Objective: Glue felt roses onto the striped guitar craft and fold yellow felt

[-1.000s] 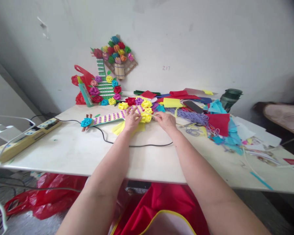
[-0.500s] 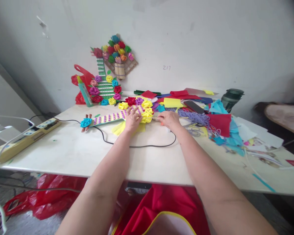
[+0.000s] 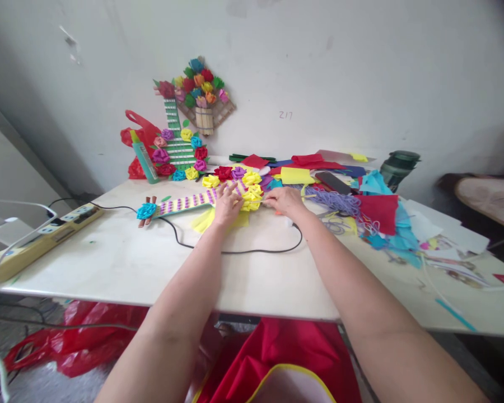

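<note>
A guitar-shaped craft lies on the table, with purple-dotted rows along its neck and a blue paper flower at its left end. My left hand rests over its body, fingers curled beside the yellow paper flowers and holding the piece. Pinched in my right hand is a thin stick, whose left tip reaches the yellow flowers. Yellow crepe paper lies partly beneath my left hand. My fingers hide part of the craft's body.
A black cable loops in front of my hands. Purple string, coloured paper and a dark bottle are at right. A glue bottle and finished flower guitar stand at back left; a power strip lies left.
My right hand has shifted slightly left and up with the stick, toward the yellow flowers. My left hand stays in place on the craft.
</note>
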{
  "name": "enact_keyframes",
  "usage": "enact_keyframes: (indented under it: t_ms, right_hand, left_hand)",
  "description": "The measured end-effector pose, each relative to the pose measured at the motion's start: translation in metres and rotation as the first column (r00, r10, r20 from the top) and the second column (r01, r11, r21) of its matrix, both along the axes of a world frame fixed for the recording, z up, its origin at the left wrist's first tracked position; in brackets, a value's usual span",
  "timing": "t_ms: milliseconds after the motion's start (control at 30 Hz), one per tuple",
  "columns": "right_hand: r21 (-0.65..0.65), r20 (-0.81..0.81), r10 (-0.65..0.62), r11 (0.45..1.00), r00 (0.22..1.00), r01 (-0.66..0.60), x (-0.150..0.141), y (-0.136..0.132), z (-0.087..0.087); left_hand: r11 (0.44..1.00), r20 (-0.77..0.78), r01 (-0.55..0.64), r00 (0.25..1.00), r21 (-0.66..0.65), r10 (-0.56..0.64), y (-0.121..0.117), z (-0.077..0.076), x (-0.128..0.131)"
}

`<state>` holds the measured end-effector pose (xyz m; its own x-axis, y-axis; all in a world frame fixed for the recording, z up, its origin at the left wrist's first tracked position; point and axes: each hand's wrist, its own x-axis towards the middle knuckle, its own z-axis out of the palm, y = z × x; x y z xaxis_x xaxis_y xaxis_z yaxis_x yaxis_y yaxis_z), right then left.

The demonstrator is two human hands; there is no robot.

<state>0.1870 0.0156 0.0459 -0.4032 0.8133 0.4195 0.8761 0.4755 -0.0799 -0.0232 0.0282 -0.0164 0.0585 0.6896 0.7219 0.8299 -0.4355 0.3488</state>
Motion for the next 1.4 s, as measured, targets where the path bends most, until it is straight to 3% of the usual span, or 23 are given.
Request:
enact_keyframes:
  t_ms: [300, 467, 733, 1000, 1400]
  right_hand:
    - [-0.053, 0.086, 0.075, 0.996, 0.993, -0.071, -0.006, 0.005, 0.008]
    - [-0.039, 0.226, 0.196, 0.981, 0.954, -0.192, -0.008, 0.005, 0.005]
    - [-0.045, 0.337, 0.258, 0.965, 0.906, -0.258, -0.016, 0.004, 0.007]
    - [-0.029, 0.347, 0.262, 0.963, 0.901, -0.269, -0.019, 0.002, 0.008]
    - [-0.118, 0.288, 0.264, 0.964, 0.92, -0.24, -0.017, 0.003, 0.01]
  left_hand:
    - [1.0, -0.008, 0.017, 1.0, 0.005, -0.017, -0.002, 0.002, 0.001]
    - [1.0, -0.017, 0.017, 1.0, -0.006, -0.017, -0.003, 0.003, 0.001]
    - [0.999, -0.029, 0.023, 0.999, -0.026, -0.024, -0.003, 0.002, 0.002]
    - [0.999, -0.035, 0.028, 0.999, -0.038, -0.03, 0.001, 0.0, -0.001]
    - [0.998, -0.041, 0.05, 0.998, -0.032, -0.051, -0.006, 0.004, -0.003]
